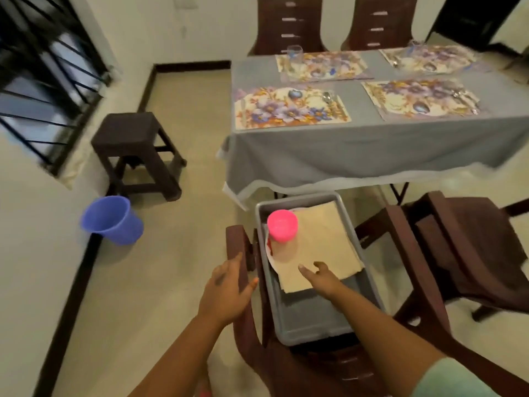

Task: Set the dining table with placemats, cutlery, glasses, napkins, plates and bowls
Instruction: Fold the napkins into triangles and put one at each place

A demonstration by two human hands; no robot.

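A grey tub (309, 325) rests on a brown chair in front of me. Inside it lie beige napkins (317, 245) over a white plate (271, 262), with a pink bowl (282, 224) upside down on top. My right hand (320, 276) hovers open at the napkins' near edge, fingers spread. My left hand (229, 287) rests on the chair's left armrest (239, 245), fingers apart. The dining table (357, 147) under a grey cloth carries several floral placemats (289, 108) with cutlery (329, 98), and a glass (294, 54) stands on the far left mat.
A dark stool (134, 150) and a blue bucket (113, 219) stand by the left wall under a barred window. A second brown chair (469, 247) is at right, two more behind the table.
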